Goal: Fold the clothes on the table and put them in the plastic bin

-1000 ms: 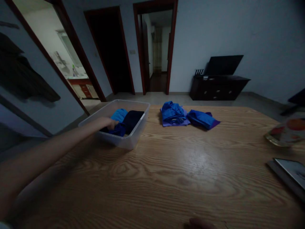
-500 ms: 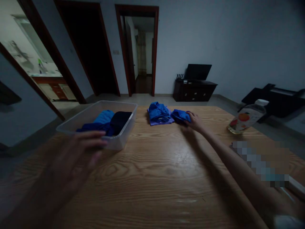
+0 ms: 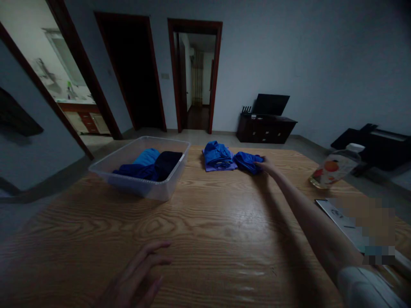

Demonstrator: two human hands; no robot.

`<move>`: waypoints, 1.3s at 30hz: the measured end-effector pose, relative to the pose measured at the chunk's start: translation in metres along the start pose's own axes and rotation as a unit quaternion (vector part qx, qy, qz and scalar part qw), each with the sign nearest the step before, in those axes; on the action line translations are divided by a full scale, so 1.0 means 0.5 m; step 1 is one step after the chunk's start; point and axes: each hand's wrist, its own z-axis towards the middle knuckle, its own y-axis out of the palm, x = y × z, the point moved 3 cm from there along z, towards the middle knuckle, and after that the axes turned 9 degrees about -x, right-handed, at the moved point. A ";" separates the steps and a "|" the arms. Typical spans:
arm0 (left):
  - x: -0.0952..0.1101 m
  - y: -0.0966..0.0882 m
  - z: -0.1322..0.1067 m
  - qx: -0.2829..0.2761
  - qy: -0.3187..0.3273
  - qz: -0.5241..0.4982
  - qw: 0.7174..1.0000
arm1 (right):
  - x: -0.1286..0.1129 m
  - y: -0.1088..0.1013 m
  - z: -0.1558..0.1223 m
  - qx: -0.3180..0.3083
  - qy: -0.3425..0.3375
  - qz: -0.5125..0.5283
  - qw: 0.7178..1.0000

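Observation:
At the far side of the wooden table (image 3: 205, 214), my right hand (image 3: 267, 166) grips the right end of a crumpled blue cloth (image 3: 248, 161), which lies on the tabletop. Beside it on the left sits a stack of folded blue cloth (image 3: 218, 153) on a purple piece (image 3: 220, 168). My left hand (image 3: 141, 271) is low in the view over the near part of the table, holding nothing, fingers apart. A clear plastic bin (image 3: 165, 192) on the left contains light blue, dark blue and black cloths (image 3: 141, 171).
A drink bottle (image 3: 335, 169) with fruit on its label stands at the right edge. Nearer, a flat white sheet or box (image 3: 340, 220) lies partly blurred out. Beyond the table are a low dark cabinet (image 3: 266, 130) with a screen and an open doorway (image 3: 199, 77).
My left hand has pulled back from in front of the bin toward the near edge. My right hand stays at the blue cloth, which now lies flatter and more spread. The view has tilted slightly.

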 end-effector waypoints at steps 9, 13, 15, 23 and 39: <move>0.072 -0.065 0.246 0.036 0.037 -0.163 0.985 | -0.233 0.001 -0.183 -0.122 -0.056 0.198 0.971; 0.072 -0.090 0.317 0.089 0.005 -0.363 0.927 | -0.317 0.009 -0.367 -0.232 -0.036 0.273 0.933; 0.068 -0.068 0.320 0.007 -0.039 -0.471 0.881 | -0.319 0.041 -0.447 -0.275 -0.015 0.306 0.911; 0.072 0.059 0.187 -0.015 -0.029 -0.153 0.988 | -0.117 0.204 -0.628 -0.174 -0.259 -0.089 0.946; 0.108 0.135 0.095 -0.132 0.147 0.128 0.972 | -0.065 0.203 -0.689 -0.229 -0.445 -0.309 0.809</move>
